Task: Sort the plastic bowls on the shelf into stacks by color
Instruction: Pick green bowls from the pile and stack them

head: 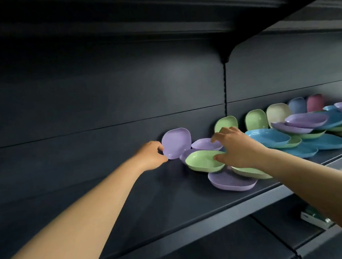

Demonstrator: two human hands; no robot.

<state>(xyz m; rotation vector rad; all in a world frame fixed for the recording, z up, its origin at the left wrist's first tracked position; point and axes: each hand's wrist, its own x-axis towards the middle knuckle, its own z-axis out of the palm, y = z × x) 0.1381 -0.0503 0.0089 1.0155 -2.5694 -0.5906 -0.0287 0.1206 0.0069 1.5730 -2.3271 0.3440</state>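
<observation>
While the left grip [152,155] pinches the edge of an upright purple bowl [176,142] at the back of the shelf [144,207], the right grip [235,148] clamps the rim of a green bowl [202,161] just left of it. More bowls [315,130] lie heaped to its right.

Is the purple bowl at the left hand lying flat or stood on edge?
On edge. The purple bowl stands upright, its hollow facing the camera, lower rim on the shelf, with the left hand gripping its side.
</observation>
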